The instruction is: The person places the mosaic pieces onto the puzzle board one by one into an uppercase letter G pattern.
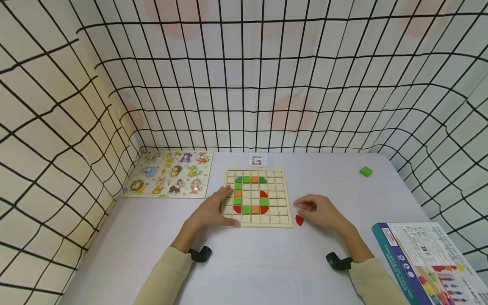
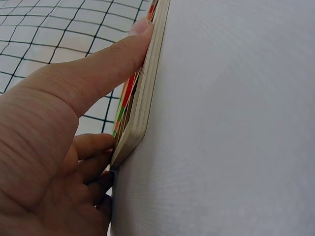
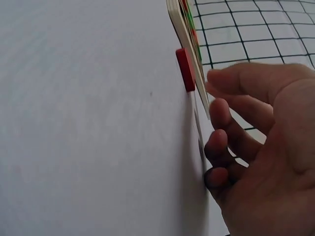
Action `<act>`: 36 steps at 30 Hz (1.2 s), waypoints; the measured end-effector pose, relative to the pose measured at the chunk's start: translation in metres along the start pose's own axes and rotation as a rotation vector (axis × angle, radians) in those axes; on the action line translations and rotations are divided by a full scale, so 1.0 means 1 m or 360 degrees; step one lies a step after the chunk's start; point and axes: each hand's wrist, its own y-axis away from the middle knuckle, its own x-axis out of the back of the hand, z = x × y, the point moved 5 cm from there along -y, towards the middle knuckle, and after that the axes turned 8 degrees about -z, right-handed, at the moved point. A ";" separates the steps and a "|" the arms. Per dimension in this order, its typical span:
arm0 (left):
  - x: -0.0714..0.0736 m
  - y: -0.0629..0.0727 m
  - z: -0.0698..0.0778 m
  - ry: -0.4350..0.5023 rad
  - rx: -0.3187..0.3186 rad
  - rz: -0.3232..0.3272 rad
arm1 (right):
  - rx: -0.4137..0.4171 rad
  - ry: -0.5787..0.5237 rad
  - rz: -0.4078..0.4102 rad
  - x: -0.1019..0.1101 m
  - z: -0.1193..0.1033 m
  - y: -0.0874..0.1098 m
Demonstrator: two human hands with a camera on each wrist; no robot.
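Observation:
A wooden grid board point(image 1: 282, 218) lies at the middle of the table, with green and orange squares point(image 1: 246, 209) and green and red quarter-round pieces point(image 1: 264, 194) set in a ring-like pattern. My left hand point(image 1: 211, 208) rests at its near left corner, thumb along the front edge point(image 2: 140, 98) and fingertips touching the left side. Just right of the board, a loose red quarter-round piece point(image 1: 299, 220) lies on the table. Over and beside that piece hovers my right hand point(image 1: 322, 212), fingers loosely bent, nothing held; in the right wrist view the red piece point(image 3: 185, 70) is apart from the fingers.
Behind the board lies a small pattern card point(image 1: 258, 160). An animal puzzle board point(image 1: 171, 173) is at the back left. A green block point(image 1: 366, 171) sits at the back right, and a printed box point(image 1: 423, 250) at the near right. Black netting point(image 1: 261, 88) surrounds the table.

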 end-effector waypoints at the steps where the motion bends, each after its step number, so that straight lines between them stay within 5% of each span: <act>1: 0.000 0.000 -0.001 -0.0007 0.0004 -0.0001 | 0.0011 0.0012 -0.0026 0.000 0.002 0.001; 14: -0.001 -0.001 -0.004 -0.0024 0.0033 -0.0009 | 0.0140 0.0128 -0.0286 -0.003 0.009 0.008; 36: 0.000 0.000 -0.002 0.0003 0.0020 0.0010 | 0.0061 -0.0053 -0.0125 0.000 0.013 0.006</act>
